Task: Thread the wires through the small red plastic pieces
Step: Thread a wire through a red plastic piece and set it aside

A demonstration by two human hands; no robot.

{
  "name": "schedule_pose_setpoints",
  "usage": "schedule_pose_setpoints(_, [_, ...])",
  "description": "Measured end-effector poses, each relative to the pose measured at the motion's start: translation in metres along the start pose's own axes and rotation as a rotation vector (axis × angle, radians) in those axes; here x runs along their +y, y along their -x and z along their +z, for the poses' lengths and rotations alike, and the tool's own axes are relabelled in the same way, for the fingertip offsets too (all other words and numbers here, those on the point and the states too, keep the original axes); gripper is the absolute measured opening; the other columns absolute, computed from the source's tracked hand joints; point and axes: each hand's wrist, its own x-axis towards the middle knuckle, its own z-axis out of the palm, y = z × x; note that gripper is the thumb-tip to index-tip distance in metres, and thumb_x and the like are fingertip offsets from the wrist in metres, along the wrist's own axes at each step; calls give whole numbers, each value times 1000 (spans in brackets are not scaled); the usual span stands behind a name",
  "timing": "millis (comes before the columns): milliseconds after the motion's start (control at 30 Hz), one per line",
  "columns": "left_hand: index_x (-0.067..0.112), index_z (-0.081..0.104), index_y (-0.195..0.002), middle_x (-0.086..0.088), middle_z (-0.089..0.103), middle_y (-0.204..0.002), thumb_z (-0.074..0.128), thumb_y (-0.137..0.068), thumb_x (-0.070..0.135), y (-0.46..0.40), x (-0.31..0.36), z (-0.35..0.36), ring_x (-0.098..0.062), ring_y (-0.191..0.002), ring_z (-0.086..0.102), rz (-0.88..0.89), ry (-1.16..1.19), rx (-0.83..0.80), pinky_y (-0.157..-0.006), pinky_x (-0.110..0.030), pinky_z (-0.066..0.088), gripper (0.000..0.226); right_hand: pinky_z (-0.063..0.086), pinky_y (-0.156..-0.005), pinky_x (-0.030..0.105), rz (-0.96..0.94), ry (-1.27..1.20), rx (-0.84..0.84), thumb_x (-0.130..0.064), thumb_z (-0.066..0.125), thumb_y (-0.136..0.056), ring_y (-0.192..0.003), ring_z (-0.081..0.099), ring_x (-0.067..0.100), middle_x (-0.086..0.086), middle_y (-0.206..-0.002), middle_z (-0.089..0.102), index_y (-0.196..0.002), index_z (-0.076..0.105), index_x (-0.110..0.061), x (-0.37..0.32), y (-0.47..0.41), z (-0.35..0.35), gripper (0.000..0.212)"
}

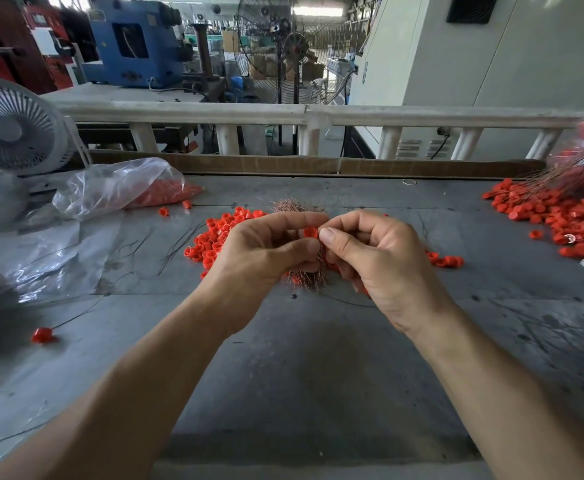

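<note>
**Inspector A:** Where is the work piece located?

**Inspector B:** A small red plastic ring piece [310, 232] is held above the grey worktop [318, 358], pinched between thumb and forefinger of the left hand [266, 258]. The right hand [377, 261] is closed just beside it, its fingers [332, 237] pinched as if on a fine wire; the wire itself cannot be made out. A bundle of thin copper-coloured wires [297, 206] lies directly behind the held piece.

**Inspector A:** Handling properties?

**Inspector B:** The piece is judged light, rigid and smooth, so likely to slip; it is best gripped on the outer rim, the bore left free. The wires are judged thin and easily bent; a hold close to the tip is advised.

**Inspector A:** Stock?

**Inspector B:** A loose heap of red plastic pieces [214, 237] is noted left of the held piece.
</note>
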Motion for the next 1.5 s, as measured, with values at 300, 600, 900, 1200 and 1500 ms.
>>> schedule_pose_setpoints(300, [6,67,-107,-7,72,-85,74,-78,10,-1,-1,-1,-18,-76,69,35,-47,47,-73,-27,60,30,40,-45,13,-8,27,20,-19,73,-94,-53,56,5,-1,-65,68,-87,75,-19,-1,0,-1,7])
schedule_pose_setpoints(600, [24,80,-101,-5,72,-88,70,-83,12,1,2,0,-15,-77,67,80,-92,53,-74,-26,59,23,40,-45,13,-21,69,15,-17,73,-94,-51,56,3,-2,-64,69,-86,74,-21,-2,1,0,9])
schedule_pose_setpoints(900, [11,73,-101,-4,74,-86,73,-79,10,1,1,1,-14,-75,69,71,-87,113,-71,-24,59,23,40,-45,16,-30,116,52,-22,74,-92,-49,55,4,-1,-64,70,-82,74,-25,0,2,4,10])
schedule_pose_setpoints(1200, [18,81,-98,-13,73,-81,70,-81,18,2,4,3,-23,-79,71,17,-30,134,-74,-30,62,20,39,-45,13,-32,131,66,-18,74,-93,-49,54,2,-4,-61,68,-82,74,-24,-3,3,4,12])
schedule_pose_setpoints(1500, [7,77,-104,-16,75,-93,68,-81,8,1,5,0,-22,-81,73,-46,90,141,-73,-32,62,25,44,-50,14,14,80,9,-19,64,-95,-58,59,3,-2,-71,71,-88,74,-24,-3,3,2,13])
